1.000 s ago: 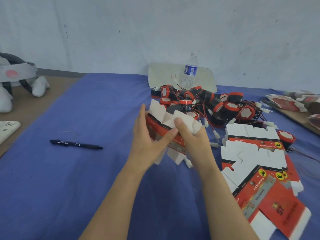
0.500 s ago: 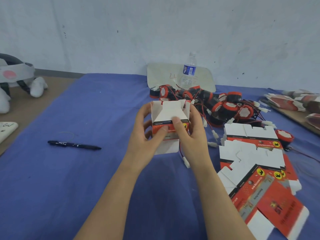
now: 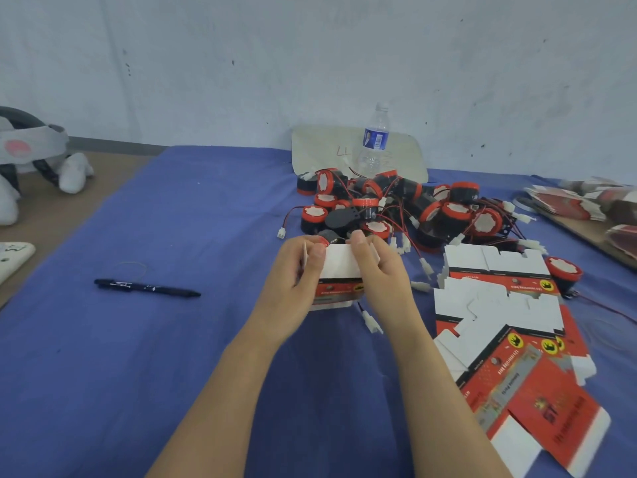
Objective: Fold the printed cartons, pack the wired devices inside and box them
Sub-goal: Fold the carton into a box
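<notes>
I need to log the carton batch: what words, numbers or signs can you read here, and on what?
"LL" or "77": red handwriting on the beige board; I cannot tell which.
Bottle label: blue, print too small to read.
Held carton: a line of yellow print, blurred.
Flat cartons: print blurred; yellow round badges, no legible words.
Pen: white print, unreadable.
</notes>
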Demonstrator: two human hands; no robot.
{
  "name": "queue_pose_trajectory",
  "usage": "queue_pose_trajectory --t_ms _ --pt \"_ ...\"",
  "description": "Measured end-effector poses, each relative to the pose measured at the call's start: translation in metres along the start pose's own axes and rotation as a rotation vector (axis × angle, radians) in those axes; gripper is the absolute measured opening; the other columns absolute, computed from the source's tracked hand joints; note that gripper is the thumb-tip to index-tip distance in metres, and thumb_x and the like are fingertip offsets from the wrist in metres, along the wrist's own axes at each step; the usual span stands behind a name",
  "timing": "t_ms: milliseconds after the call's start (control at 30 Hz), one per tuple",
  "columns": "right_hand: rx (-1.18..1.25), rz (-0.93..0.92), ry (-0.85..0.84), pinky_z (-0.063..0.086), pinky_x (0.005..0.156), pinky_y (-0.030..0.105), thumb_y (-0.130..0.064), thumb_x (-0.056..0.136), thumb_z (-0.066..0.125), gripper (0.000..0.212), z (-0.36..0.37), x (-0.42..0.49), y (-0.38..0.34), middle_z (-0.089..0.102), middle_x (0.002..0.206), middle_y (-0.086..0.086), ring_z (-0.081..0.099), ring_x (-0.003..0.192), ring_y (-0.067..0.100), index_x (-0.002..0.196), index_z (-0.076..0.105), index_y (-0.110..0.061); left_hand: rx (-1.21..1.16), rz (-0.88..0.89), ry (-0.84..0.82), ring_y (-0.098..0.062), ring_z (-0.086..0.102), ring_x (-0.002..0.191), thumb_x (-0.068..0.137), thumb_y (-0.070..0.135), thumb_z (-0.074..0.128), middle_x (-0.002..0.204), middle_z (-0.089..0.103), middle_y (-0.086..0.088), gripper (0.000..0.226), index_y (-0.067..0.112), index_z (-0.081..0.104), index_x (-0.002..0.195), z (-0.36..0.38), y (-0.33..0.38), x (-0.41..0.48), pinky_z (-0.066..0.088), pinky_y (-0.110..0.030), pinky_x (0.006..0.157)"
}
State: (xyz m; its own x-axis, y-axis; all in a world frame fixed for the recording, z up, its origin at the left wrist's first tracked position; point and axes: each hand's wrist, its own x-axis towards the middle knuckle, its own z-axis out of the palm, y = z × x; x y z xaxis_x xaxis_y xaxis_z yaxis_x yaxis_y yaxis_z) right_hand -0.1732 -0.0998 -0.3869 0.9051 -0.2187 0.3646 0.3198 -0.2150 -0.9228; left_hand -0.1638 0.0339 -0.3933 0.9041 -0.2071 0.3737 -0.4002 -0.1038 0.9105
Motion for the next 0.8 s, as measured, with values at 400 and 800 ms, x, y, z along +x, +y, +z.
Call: queue_pose_trajectory --t_ms 400,800 --pt "0.33 0.345 -0.139 0.058 0.076 0.027 -0.024 0.099 0.046 0.03 -0.013 0.007 0.006 0.073 0.1 -0.004 0.069 0.088 0.007 0.093 0.074 -0.031 -0.145 -0.239 0.041 0.01 0.058 0.071 0.101 0.042 0.037 0.087 0.063 0.014 0.025 0.031 0.058 0.096 0.001 -0.002 0.001 0.041 -0.002 0.054" --pt "0.23 0.42 -0.246 0.058 0.082 0.031 -0.025 0.094 0.057 0.015 -0.025 0.007 0.002 0.07 0.101 -0.006 0.064 0.1 0.013 0.107 0.065 -0.026 -0.223 -0.37 -0.182 -0.013 0.061 0.107 0.097 0.007 0.049 0.116 0.061 0.006 0.034 0.038 0.052 0.112 -0.02 -0.005 0.005 0.053 -0.034 0.09"
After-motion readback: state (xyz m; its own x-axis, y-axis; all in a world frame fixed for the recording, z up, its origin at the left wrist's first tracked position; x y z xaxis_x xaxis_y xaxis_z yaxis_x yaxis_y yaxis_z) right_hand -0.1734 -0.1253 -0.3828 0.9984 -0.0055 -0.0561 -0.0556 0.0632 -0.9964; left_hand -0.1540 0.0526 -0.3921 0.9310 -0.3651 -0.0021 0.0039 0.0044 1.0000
